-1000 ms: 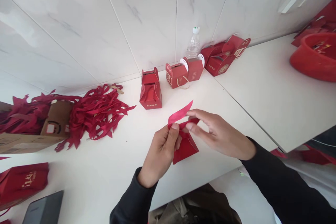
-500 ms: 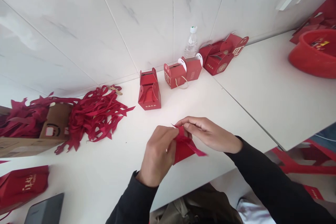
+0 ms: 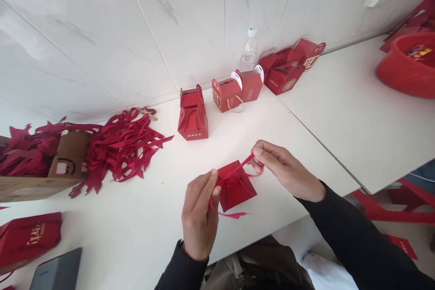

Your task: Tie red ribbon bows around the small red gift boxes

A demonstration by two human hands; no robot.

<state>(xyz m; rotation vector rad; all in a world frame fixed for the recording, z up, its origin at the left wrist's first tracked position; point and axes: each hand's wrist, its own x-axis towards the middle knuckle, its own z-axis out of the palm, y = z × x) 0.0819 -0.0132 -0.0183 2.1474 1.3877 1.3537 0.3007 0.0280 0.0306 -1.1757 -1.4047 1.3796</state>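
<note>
Centre of frame, near the lower edge of the tabletop point(image 3: 146, 226): a small red box point(image 3: 238, 190) stands with its top flaps folded together. A red ribbon point(image 3: 245, 161) crosses over those flaps. The left hand point(image 3: 199, 213) pinches one end of it between thumb and fingertips at the box's left corner. The right hand point(image 3: 288, 170) pinches the other end just above and to the right of the box. Both hands are closed narrowly on the ribbon, not on the box itself. The strand between them looks taut, probably so the flaps stay shut under it. A loose tail of the ribbon lies on the tabletop just below the box. The box rests on the surface, likely so neither hand has to carry it. At left, a ribbon pile point(image 3: 125, 145) spills from a brown carton point(image 3: 20, 188), within reach of the left arm. Along the wall in the upper middle stand a folded box point(image 3: 193, 118), a pair of boxes point(image 3: 238, 90), a further cluster of boxes point(image 3: 288, 72) and a water bottle point(image 3: 249, 50). A red basin point(image 3: 404, 72) sits at the upper right.
</note>
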